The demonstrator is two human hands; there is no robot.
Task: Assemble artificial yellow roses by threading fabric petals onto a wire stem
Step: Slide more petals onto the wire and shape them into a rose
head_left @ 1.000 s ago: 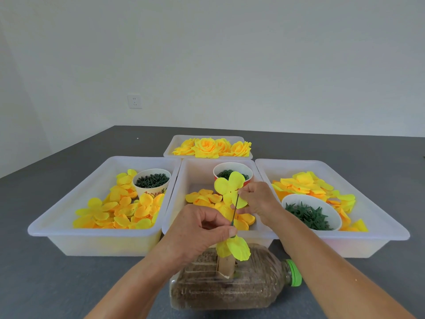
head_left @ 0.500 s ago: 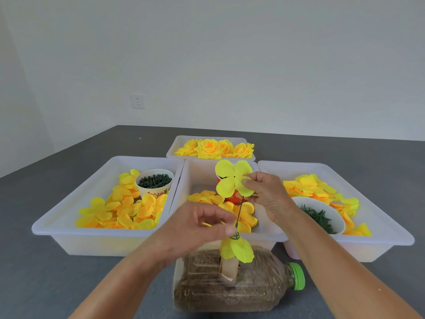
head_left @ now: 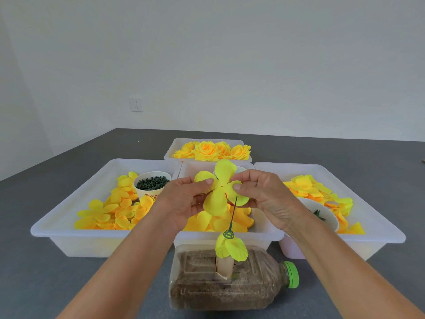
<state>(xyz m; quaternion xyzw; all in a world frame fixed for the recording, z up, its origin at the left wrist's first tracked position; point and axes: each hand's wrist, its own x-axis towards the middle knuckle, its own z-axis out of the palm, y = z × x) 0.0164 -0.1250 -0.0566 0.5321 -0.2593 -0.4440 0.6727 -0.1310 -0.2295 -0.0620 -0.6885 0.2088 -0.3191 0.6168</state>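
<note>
both hands pinch the petal piece flat-on above the upright wire stem.

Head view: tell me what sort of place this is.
Probably a plain craft-assembly workstation: a grey table against bare white walls, white bins of loose yellow petals, and a tray of finished roses.

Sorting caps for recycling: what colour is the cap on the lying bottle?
Bright green cap, clearest in the head view.
</note>
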